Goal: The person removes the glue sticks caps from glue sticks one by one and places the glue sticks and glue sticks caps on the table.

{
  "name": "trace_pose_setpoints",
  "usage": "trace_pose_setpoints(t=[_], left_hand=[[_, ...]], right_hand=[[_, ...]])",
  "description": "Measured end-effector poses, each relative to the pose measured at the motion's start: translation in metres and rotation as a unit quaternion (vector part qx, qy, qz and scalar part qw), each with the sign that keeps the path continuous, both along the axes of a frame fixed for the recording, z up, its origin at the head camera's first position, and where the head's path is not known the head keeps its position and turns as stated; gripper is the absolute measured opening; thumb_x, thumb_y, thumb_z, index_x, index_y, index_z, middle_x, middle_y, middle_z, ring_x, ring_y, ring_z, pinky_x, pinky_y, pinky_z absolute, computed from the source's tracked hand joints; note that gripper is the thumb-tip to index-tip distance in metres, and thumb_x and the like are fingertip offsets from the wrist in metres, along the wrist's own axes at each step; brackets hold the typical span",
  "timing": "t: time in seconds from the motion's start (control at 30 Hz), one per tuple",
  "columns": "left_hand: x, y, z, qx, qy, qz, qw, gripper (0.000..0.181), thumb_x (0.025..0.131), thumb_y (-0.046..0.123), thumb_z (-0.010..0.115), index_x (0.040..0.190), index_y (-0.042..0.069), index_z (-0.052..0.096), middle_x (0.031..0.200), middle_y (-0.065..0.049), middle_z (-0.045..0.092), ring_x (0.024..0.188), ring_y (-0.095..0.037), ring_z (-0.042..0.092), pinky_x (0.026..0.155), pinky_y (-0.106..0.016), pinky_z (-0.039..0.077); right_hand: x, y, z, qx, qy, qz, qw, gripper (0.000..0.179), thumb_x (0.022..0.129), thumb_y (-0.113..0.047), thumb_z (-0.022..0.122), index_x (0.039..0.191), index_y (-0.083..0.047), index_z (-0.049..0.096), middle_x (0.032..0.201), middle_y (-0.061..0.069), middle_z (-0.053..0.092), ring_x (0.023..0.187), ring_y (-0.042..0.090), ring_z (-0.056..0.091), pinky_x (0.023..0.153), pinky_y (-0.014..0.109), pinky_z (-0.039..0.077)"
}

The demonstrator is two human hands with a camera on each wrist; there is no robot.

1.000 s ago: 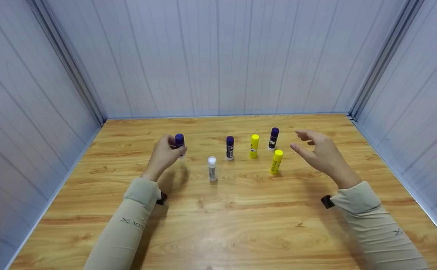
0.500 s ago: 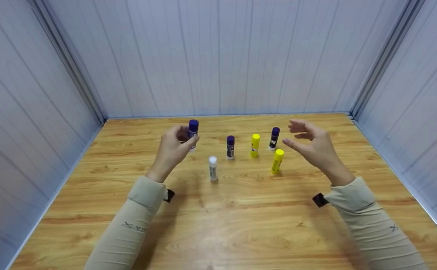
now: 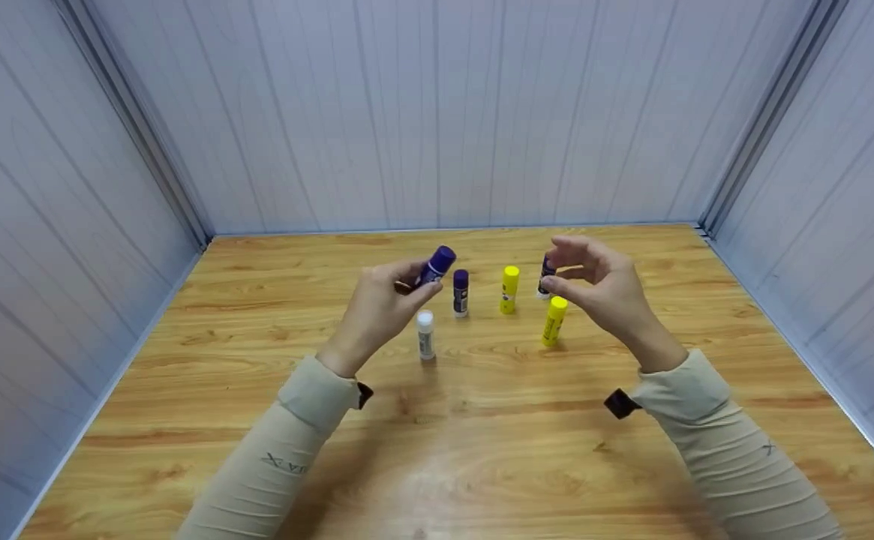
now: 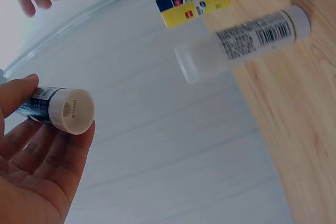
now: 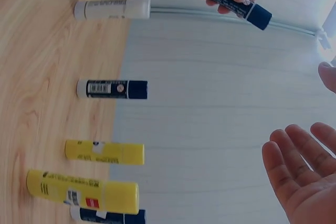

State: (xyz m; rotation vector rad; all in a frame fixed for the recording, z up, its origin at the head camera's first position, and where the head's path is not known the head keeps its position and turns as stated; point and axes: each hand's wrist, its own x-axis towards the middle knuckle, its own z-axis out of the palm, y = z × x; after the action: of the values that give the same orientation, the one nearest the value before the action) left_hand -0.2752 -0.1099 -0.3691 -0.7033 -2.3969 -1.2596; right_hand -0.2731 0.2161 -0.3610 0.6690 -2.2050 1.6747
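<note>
Fingers (image 3: 400, 270) of your left hand (image 3: 381, 304) clamp a tilted dark-capped glue stick (image 3: 438, 265) above the tabletop (image 3: 482, 427), at twelve o'clock from the white stick (image 3: 426, 336), while your right hand (image 3: 608, 292), at three o'clock from your left, has thumb and fingers apart.

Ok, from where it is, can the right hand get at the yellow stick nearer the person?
Likely yes: the right hand holds nothing, its thumb and fingers apart, and the nearer yellow stick stands upright close by, with nothing visible between them.

Held purple-capped stick (image 3: 437, 267) tilted, nearer centre; right hand (image 3: 600, 286) inward.
</note>
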Motion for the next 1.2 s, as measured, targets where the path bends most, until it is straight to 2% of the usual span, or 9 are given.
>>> trace_pose_setpoints(t=[0.2,0.3,0.4,0.47,0.57,0.7,0.9,1.07,1.2], left_hand=[[0.009,0.011,0.0,-0.041,0.036,-0.031,0.998,0.03,0.103,0.017,0.077,0.131,0.005,0.078,0.112,-0.013,0.082,0.085,-0.018,0.073,0.073,-0.031,0.064],[0.012,0.016,-0.001,-0.061,0.037,-0.036,0.9968,0.034,0.103,0.016,0.077,0.134,0.003,0.076,0.121,-0.017,0.08,0.087,-0.02,0.074,0.071,-0.033,0.065],[0.014,0.022,-0.003,-0.077,0.037,-0.038,0.9956,0.037,0.102,0.018,0.079,0.134,0.0,0.075,0.124,-0.021,0.079,0.095,-0.025,0.077,0.076,-0.036,0.067],[0.015,0.025,-0.005,-0.085,0.04,-0.041,0.9947,0.037,0.101,0.018,0.08,0.133,-0.001,0.076,0.121,-0.021,0.078,0.1,-0.029,0.077,0.081,-0.039,0.068],[0.018,0.03,-0.006,-0.094,0.046,-0.046,0.9935,0.036,0.101,0.018,0.08,0.13,-0.003,0.077,0.118,-0.02,0.078,0.106,-0.033,0.076,0.086,-0.042,0.067],[0.021,0.035,-0.006,-0.105,0.056,-0.051,0.9916,0.034,0.101,0.018,0.08,0.129,-0.002,0.077,0.118,-0.02,0.078,0.108,-0.034,0.075,0.087,-0.043,0.067],[0.024,0.04,-0.009,-0.113,0.077,-0.067,0.9883,0.032,0.101,0.016,0.079,0.128,-0.003,0.078,0.118,-0.019,0.077,0.105,-0.035,0.074,0.087,-0.045,0.065],[0.025,0.042,-0.012,-0.129,0.087,-0.068,0.9854,0.031,0.102,0.017,0.079,0.127,-0.001,0.078,0.116,-0.016,0.076,0.103,-0.031,0.074,0.087,-0.044,0.066],[0.026,0.042,-0.012,-0.14,0.082,-0.066,0.9845,0.03,0.102,0.017,0.079,0.127,0.001,0.078,0.114,-0.014,0.077,0.101,-0.027,0.075,0.087,-0.041,0.066]], right_hand=[[0.0,-0.013,-0.003,-0.011,-0.015,0.023,0.9996,0.05,0.092,0.012,0.078,0.14,0.006,0.066,0.118,0.0,0.075,0.108,0.013,0.072,0.095,0.023,0.061],[0.001,-0.018,-0.006,-0.005,-0.023,0.028,0.9993,0.051,0.091,0.01,0.08,0.14,0.006,0.066,0.12,0.006,0.075,0.11,0.015,0.072,0.095,0.023,0.061],[0.002,-0.022,-0.009,0.009,-0.026,0.036,0.999,0.051,0.091,0.007,0.081,0.14,0.006,0.066,0.122,0.014,0.075,0.112,0.021,0.072,0.094,0.024,0.061],[0.002,-0.025,-0.012,0.021,-0.026,0.046,0.9984,0.051,0.092,0.005,0.082,0.141,0.006,0.066,0.123,0.016,0.074,0.113,0.024,0.072,0.093,0.025,0.062],[0.004,-0.028,-0.016,0.039,-0.025,0.062,0.997,0.05,0.094,0.002,0.081,0.141,0.005,0.066,0.125,0.017,0.074,0.113,0.021,0.072,0.094,0.025,0.062],[0.005,-0.032,-0.02,0.046,-0.028,0.081,0.9953,0.049,0.095,0.003,0.08,0.141,0.004,0.066,0.127,0.02,0.074,0.113,0.013,0.072,0.095,0.026,0.062],[0.008,-0.04,-0.024,0.037,-0.03,0.097,0.9941,0.044,0.094,0.005,0.08,0.136,0.007,0.068,0.127,0.025,0.073,0.109,0.009,0.073,0.093,0.027,0.063],[0.01,-0.043,-0.028,0.03,-0.025,0.094,0.9948,0.033,0.095,0.005,0.08,0.127,0.008,0.072,0.121,0.024,0.073,0.103,0.008,0.073,0.09,0.026,0.063],[0.012,-0.045,-0.031,0.027,-0.026,0.094,0.9949,0.029,0.096,0.004,0.079,0.123,0.008,0.072,0.118,0.024,0.073,0.101,0.009,0.073,0.089,0.025,0.063]])
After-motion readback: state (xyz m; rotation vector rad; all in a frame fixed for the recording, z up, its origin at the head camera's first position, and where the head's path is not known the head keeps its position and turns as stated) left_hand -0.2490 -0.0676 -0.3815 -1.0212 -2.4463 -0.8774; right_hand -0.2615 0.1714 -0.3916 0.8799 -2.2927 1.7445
